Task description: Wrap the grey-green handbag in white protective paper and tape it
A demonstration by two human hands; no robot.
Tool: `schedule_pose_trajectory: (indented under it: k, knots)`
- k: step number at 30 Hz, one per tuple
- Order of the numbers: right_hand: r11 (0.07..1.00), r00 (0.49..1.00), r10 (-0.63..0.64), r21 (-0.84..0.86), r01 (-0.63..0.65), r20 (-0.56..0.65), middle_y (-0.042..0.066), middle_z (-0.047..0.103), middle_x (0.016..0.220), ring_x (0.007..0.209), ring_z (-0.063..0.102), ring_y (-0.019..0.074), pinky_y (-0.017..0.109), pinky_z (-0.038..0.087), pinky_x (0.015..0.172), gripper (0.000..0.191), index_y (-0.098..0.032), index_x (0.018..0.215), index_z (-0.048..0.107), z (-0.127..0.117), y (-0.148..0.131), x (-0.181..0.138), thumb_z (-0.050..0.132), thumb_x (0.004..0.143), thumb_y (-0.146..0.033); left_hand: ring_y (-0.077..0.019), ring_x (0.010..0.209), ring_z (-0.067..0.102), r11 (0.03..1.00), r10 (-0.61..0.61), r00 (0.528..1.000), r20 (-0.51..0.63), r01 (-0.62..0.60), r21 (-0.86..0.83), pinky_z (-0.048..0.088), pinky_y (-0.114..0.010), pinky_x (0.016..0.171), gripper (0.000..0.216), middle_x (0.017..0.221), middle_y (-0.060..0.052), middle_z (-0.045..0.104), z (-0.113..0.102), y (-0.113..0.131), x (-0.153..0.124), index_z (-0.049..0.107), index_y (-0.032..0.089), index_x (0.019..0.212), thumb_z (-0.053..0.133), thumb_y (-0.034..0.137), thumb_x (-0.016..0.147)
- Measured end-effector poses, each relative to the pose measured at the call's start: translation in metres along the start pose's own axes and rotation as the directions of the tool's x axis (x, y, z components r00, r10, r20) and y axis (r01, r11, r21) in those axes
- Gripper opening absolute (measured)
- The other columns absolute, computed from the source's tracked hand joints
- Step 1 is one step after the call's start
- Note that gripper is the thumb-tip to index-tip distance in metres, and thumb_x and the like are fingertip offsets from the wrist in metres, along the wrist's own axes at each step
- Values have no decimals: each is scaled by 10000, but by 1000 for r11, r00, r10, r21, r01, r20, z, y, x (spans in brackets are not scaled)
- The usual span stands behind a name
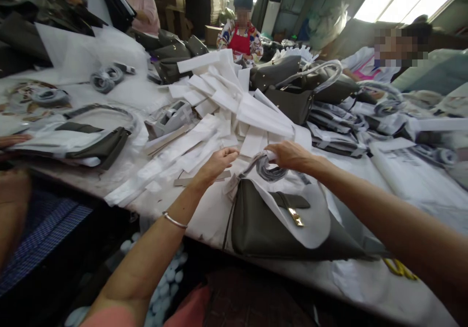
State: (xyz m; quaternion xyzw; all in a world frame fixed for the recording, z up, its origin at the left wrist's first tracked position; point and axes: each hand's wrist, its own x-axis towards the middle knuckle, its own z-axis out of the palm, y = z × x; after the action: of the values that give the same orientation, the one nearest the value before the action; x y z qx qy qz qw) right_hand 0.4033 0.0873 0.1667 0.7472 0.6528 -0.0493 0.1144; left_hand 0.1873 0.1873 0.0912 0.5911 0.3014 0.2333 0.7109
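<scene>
A dark olive handbag point(252, 220) lies on the table in front of me, a white sheet point(320, 220) over its front around the gold clasp point(295, 217). My right hand point(290, 155) is closed on the upper part of a coiled strap point(272, 171) in clear wrapping, above the bag's top edge. Left of the coil, my left hand point(221, 163) hovers by the white paper strips, its fingers bent together in a pinch. Whatever is between those fingertips, if anything, is too small to make out.
A heap of white paper strips point(223, 93) fills the table's middle. More olive bags point(288, 100) are stacked behind at right. At left, a co-worker's hand point(14, 141) rests by another wrapped bag point(113, 146). Across the table sits a person in a red apron point(241, 42).
</scene>
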Motion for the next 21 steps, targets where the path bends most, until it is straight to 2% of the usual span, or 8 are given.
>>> schedule_pose_trajectory:
  k: [2,4,7,10,12,15,18,21]
  knots:
    - [999,999,39,22,-39,-12,123,718,1146,1006,674,292,329,486,791,589,-215,1320,593,6,16,4,748,762,-323,-263,1120,576,992,63,998,21,-65,108,444,-369,966,347,1143,-97,663,-3,-8,-9,708,183,1055,693,393,779]
    - [998,999,1,70,2,-40,160,619,1332,1170,604,320,384,474,934,781,-174,1436,481,12,24,-1,782,732,-329,-281,1234,534,968,168,979,115,-186,169,389,-388,1060,390,1290,-106,621,-1,-11,-19,688,212,1171,655,400,831]
    - [965,988,-139,214,150,-68,144,530,1440,1294,518,315,439,404,1075,705,-179,1437,490,14,19,-33,728,803,-373,-276,1389,409,894,337,903,268,-396,210,253,-398,1173,391,1457,-75,516,9,-4,-31,654,267,1263,577,403,905]
    - [900,972,-231,389,197,42,60,571,1412,1246,570,276,407,437,1065,612,-295,1428,508,11,2,-86,675,856,-429,-271,1399,403,830,421,827,373,-517,210,240,-393,1181,385,1420,-64,563,23,10,-35,651,276,1279,549,390,926]
    - [886,963,-238,434,164,123,57,564,1421,1258,563,281,408,435,1076,598,-316,1437,499,12,-6,-122,652,876,-455,-271,1281,530,813,415,792,449,-544,207,340,-374,1113,365,1287,-73,662,32,17,-36,679,255,1240,519,388,940]
    - [911,975,-147,406,69,164,104,461,1506,1360,460,304,451,384,1129,666,-263,1494,422,28,-7,-164,579,909,-539,-239,956,676,793,353,747,564,-558,243,470,-307,899,353,1009,-68,755,39,22,-41,763,228,1055,463,389,963]
    - [935,997,-49,354,22,68,116,367,1563,1423,364,322,535,328,1157,697,-242,1511,384,58,-3,-189,528,921,-584,-204,848,678,740,276,677,683,-603,299,476,-266,814,362,930,-58,743,35,20,-57,785,235,932,449,366,973]
    - [963,994,-16,266,44,-106,111,368,1563,1442,329,318,589,266,1172,640,-249,1492,410,86,-5,-202,517,940,-553,-216,990,657,638,204,647,735,-657,401,462,-281,914,255,1105,-72,705,26,12,-81,745,243,1059,569,371,926]
